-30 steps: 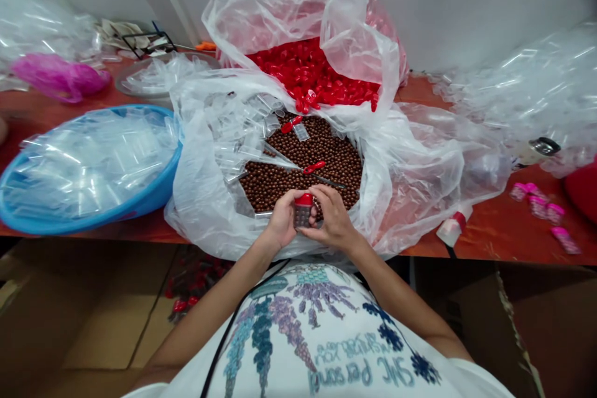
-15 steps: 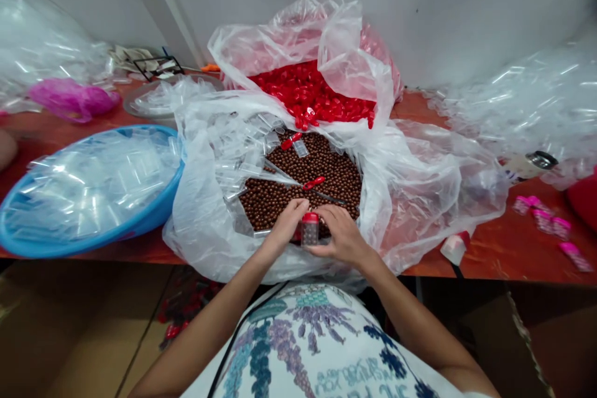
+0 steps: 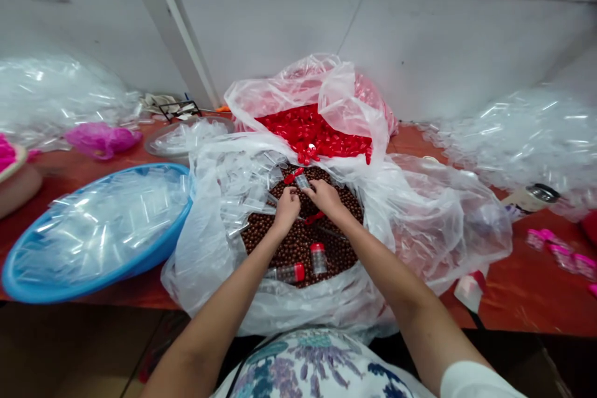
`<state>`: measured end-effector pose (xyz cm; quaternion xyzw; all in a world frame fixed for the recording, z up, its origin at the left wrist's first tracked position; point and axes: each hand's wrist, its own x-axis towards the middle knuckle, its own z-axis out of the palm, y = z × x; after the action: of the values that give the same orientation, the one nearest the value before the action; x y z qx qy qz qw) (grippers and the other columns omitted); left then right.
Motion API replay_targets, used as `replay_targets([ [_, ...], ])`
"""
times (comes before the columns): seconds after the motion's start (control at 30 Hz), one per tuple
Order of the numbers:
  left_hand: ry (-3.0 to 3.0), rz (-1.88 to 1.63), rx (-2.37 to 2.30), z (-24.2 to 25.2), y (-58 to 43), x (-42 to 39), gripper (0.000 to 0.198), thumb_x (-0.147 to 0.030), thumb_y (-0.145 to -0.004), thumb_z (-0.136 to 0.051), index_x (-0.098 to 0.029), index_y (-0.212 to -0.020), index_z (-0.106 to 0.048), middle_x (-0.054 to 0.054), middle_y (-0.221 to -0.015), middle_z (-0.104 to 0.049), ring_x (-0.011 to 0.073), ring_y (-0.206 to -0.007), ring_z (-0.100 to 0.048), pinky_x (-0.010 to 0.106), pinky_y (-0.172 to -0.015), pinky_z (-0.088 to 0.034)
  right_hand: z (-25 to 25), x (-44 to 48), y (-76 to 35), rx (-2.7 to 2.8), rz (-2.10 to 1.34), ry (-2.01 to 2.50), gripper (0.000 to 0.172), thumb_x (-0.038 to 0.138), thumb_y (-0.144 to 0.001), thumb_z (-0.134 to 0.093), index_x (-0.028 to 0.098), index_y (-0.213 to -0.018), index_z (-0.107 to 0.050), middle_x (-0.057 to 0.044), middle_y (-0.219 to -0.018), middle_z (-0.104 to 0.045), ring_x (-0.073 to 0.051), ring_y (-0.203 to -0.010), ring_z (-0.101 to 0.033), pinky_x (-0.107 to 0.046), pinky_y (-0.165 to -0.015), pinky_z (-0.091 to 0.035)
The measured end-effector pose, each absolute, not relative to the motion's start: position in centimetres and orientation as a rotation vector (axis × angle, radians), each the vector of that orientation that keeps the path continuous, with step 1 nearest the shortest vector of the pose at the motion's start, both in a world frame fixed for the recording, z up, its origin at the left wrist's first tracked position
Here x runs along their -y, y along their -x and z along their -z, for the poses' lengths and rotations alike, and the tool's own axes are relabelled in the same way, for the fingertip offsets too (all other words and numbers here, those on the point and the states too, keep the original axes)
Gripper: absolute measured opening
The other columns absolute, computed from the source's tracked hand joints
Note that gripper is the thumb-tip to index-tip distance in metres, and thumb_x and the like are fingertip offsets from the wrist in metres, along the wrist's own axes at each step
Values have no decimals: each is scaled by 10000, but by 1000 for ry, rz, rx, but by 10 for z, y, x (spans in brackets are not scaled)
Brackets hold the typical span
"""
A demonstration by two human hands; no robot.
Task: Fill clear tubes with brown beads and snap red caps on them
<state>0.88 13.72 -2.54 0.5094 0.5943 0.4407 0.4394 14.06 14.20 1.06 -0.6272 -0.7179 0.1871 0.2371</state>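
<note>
My right hand (image 3: 326, 198) has its fingertips closed on the lower end of a small clear plastic jar (image 3: 302, 181). A red cap (image 3: 293, 175) is right beside that jar. Just left of it, my left hand (image 3: 288, 206) is curled with fingers pressed together; whatever they hold is hidden. Below both hands lie brown beads (image 3: 261, 233) in a big white plastic bag (image 3: 200, 242). Two red-capped jars rest on the beads near me: one upright-looking jar (image 3: 319, 259) and one jar on its side (image 3: 284, 273). Another red cap (image 3: 314, 217) lies between my wrists.
A blue basin (image 3: 28, 289) of clear jars stands left. Behind the beads is a bag of red caps (image 3: 317, 137). Heaps of clear containers (image 3: 527, 137) flank both sides. A lidded cup (image 3: 532, 199) and pink-capped jars (image 3: 559, 252) are on the red table (image 3: 536, 298) at right.
The red-capped jar I held before now lies on the beads near me. Both hands have moved away from me to the clear jar farther back. The view has tilted up.
</note>
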Motion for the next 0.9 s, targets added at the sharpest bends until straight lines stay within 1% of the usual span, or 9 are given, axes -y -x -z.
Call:
replay_targets([
  [0.13, -1121, -1070, -1472, 24, 0, -146, 295, -221, -840, -451, -133, -1121, -476, 57, -800, -593, 115, -535, -578, 269, -522, -503, -2, -160, -124, 1898, -560, 1698, 302, 313, -820, -576, 161, -1077, -620, -104, -1036, -628, -201, -922, -592, -275, -804, -415],
  [0.23, -1015, -1087, -1377, 16, 5, -141, 363, -343, -838, -498, -154, -1147, -464, 61, -838, -613, 126, -581, -608, 281, -544, -518, 2, -150, -124, 1884, -636, 1615, 282, 260, -787, -596, 183, -1056, -630, -55, -1001, -652, -173, -900, -596, -249, -788, -430],
  [0.4, -756, -1281, -1070, 1, -1, -121, 427, -355, -653, -728, -147, -987, -561, 30, -872, -633, 113, -680, -608, 227, -597, -508, 4, -113, -131, 1528, -1117, 1274, 332, 254, -753, -603, 177, -1075, -589, -17, -923, -663, -141, -760, -602, -232, -638, -472],
  [0.5, -674, -1354, -962, -11, 3, -113, 387, -328, -640, -744, -145, -933, -572, 14, -825, -639, 114, -695, -614, 223, -613, -508, 5, -87, -135, 1361, -1254, 1226, 331, 261, -711, -639, 173, -1028, -604, -9, -854, -651, -136, -698, -582, -232, -594, -465],
  [0.6, -611, -1444, -922, -28, 23, -108, 347, -306, -657, -732, -162, -915, -549, 18, -828, -652, 149, -755, -644, 288, -675, -538, 4, -63, -146, 1401, -1298, 1290, 316, 241, -699, -649, 177, -1007, -614, -4, -846, -657, -136, -673, -580, -246, -612, -469],
  [0.67, -656, -1409, -969, -38, 38, -100, 351, -296, -656, -733, -166, -926, -550, 29, -846, -657, 163, -768, -652, 303, -678, -546, 1, -52, -161, 1545, -1214, 1356, 304, 239, -738, -623, 198, -1040, -613, -11, -934, -669, -154, -767, -603, -271, -710, -477],
  [0.77, -807, -1172, -1093, -39, 50, -81, 419, -308, -654, -730, -167, -1009, -557, 34, -859, -649, 149, -716, -644, 267, -620, -538, -5, -47, -185, 1876, -818, 1615, 304, 219, -818, -549, 215, -1118, -601, -53, -1076, -643, -203, -972, -582, -326, -876, -428],
  [0.83, -934, -994, -1162, -28, 51, -68, 460, -328, -663, -713, -171, -1058, -537, 9, -786, -627, 139, -660, -624, 254, -583, -519, -7, -51, -196, 2070, -484, 1891, 285, 161, -850, -478, 167, -1099, -617, -116, -1050, -631, -246, -992, -563, -361, -878, -412],
  [0.9, -1113, -812, -1226, -11, 48, -57, 435, -344, -694, -665, -170, -1069, -532, -13, -691, -592, 147, -622, -599, 255, -560, -494, -6, -56, -199, 2207, -223, 2071, 344, 88, -854, -410, 141, -1135, -600, -148, -1019, -611, -258, -959, -556, -359, -839, -413],
])
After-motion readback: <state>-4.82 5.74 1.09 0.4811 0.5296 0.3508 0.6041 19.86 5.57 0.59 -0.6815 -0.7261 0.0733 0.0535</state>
